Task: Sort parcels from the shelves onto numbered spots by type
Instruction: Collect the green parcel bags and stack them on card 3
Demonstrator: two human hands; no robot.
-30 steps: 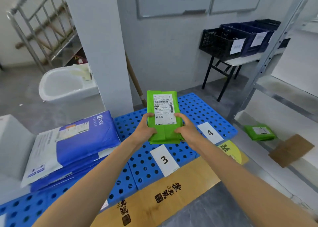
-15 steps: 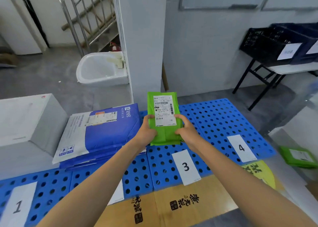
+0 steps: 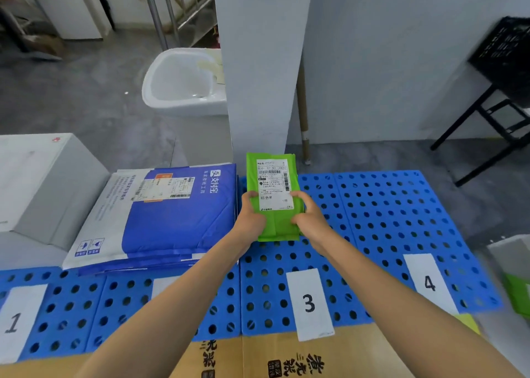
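Observation:
A green parcel (image 3: 272, 188) with a white shipping label is held low over the blue perforated mat (image 3: 387, 220), above the spot with the white card marked 3 (image 3: 309, 303). My left hand (image 3: 251, 220) grips its left edge and my right hand (image 3: 308, 217) grips its right edge, thumbs on top. Cards marked 1 (image 3: 14, 320) and 4 (image 3: 428, 281) lie on the same mat. A stack of blue and white parcels (image 3: 160, 214) rests on the second spot, whose card is mostly hidden by my left arm.
A white box (image 3: 43, 182) sits at the left. A white pillar (image 3: 258, 62) rises just behind the mat, with a white basin (image 3: 183, 85) on the floor beside it. Brown cardboard (image 3: 286, 357) lies along the mat's near edge. A black crate on a table (image 3: 507, 56) is at right.
The view has swung left and down, and both hands have lowered the green parcel toward the mat behind the card marked 3. The grip has not changed.

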